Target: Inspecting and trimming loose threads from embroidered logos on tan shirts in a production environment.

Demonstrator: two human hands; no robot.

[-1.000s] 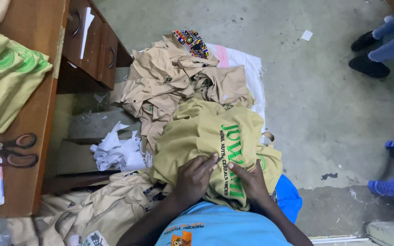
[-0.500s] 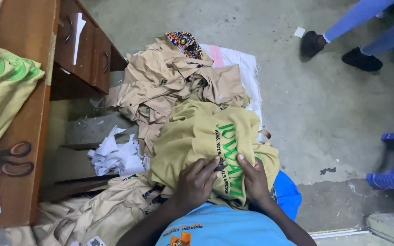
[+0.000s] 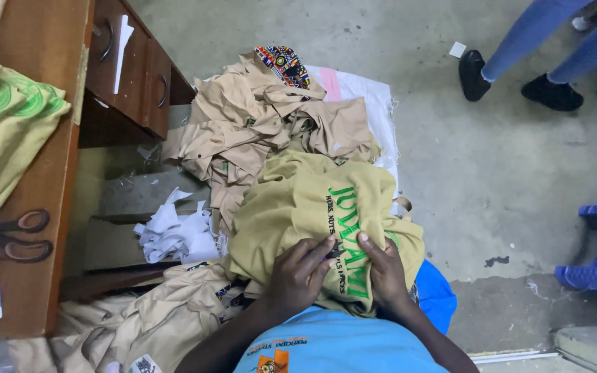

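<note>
Both hands stay pressed on the olive cloth bag [image 3: 312,214] lying on the person's lap. The left hand [image 3: 298,276] rests flat, fingers spread over the green print; the right hand [image 3: 385,273] seems to pinch a fold, though the grip is hard to read. Neither has shifted much since a moment ago. Beyond lies the tan fabric pile [image 3: 257,124]. At the far edge, another person's black shoes [image 3: 513,79] have stepped leftward.
</note>
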